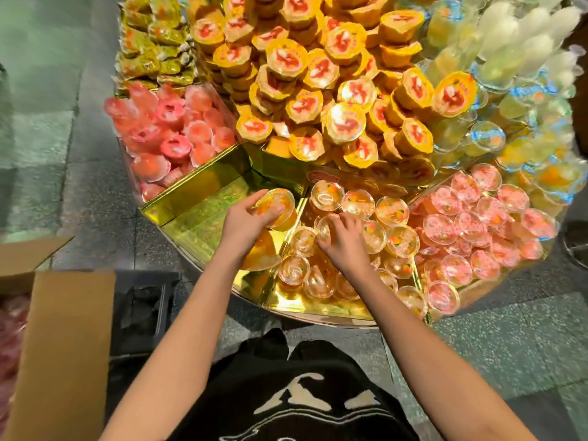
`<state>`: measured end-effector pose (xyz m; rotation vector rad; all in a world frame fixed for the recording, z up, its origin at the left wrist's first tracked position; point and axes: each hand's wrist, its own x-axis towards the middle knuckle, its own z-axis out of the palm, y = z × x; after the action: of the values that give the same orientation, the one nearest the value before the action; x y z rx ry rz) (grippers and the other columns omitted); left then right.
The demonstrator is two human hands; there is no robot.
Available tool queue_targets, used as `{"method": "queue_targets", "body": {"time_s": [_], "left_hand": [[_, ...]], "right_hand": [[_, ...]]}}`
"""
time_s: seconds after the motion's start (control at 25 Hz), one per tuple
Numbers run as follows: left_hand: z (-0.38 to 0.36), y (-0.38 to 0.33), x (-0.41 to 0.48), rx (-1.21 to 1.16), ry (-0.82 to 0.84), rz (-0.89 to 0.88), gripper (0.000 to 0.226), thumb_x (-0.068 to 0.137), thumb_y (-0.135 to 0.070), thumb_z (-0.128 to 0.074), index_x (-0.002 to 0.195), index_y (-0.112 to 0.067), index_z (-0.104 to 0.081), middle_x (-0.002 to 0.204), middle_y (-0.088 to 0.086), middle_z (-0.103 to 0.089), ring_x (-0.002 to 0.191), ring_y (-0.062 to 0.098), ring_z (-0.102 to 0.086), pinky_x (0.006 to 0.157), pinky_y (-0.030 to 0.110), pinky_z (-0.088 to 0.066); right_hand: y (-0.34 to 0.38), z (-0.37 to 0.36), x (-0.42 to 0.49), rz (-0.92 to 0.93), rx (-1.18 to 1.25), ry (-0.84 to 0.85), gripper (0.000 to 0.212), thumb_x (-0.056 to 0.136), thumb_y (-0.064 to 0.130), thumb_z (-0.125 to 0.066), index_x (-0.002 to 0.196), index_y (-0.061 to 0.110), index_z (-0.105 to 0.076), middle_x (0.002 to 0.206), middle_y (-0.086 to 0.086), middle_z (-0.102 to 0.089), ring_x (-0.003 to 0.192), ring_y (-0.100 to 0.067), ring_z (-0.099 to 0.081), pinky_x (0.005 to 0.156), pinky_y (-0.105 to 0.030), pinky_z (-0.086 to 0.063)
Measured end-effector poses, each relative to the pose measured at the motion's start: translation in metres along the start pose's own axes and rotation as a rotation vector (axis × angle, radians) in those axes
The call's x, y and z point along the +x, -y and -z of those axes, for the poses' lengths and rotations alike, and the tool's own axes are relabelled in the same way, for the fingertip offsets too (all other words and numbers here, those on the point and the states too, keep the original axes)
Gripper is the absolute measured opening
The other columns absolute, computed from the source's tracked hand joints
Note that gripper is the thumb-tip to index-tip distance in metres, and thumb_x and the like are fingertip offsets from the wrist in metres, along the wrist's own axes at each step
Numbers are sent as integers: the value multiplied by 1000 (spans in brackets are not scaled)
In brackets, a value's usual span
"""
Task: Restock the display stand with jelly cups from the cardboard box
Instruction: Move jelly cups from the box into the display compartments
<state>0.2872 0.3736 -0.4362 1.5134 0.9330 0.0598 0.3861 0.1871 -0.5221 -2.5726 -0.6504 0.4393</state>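
My left hand [246, 219] grips an orange jelly cup [280, 205] over the gold-lined compartment [203, 211] of the round display stand. Another orange cup [262, 253] lies on its side just below that hand. My right hand [345, 243] is curled over a clear orange jelly cup [324, 226] in the neighbouring compartment, which holds several such cups [391, 211]. The cardboard box [63, 345] stands open at the lower left, with pink cups [11, 338] showing inside.
Pink jelly cups fill the compartments at left [171, 138] and right [477, 237]. Yellow-wrapped cups [318, 78] pile up in the stand's middle, with clear bottles [509, 58] at the upper right. A black stool-like object [143, 310] sits between box and stand.
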Motion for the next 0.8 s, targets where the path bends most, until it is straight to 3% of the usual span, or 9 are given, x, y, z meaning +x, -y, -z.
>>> {"method": "queue_targets", "body": {"time_s": [0.2,0.48,0.72,0.8], "left_hand": [[1,0,15,33,48,-8,59,80,-28,-80,135,-23,-59,132,10,-60,119,25,-58,101,45,-49],[-3,0,25,74,97,-31,60,82,-27,-78,137,-21,-57,134,10,-58,121,24,-55,99,42,-49],[-11,6,27,192,136,-81,62,81,-32,-79,138,-24,-56,137,8,-56,126,23,-50,99,40,-46],[-13,8,28,257,172,-103,63,79,-34,-80,137,-25,-57,134,7,-58,124,22,-51,101,42,-46]], "right_hand": [[1,-14,6,-72,-92,-80,54,86,36,-71,131,15,-52,144,-17,-37,137,-32,-24,113,-44,-25],[-3,-16,-2,-129,-131,-170,65,83,47,-71,136,14,-51,151,-21,-32,146,-38,-15,118,-52,3],[1,-6,1,-201,-14,-135,87,81,53,-71,150,16,-32,158,-18,-19,149,-33,1,119,-52,4],[5,4,-8,-155,100,-149,93,79,51,-73,153,20,-26,161,-14,-14,150,-28,4,121,-52,-4]]}}
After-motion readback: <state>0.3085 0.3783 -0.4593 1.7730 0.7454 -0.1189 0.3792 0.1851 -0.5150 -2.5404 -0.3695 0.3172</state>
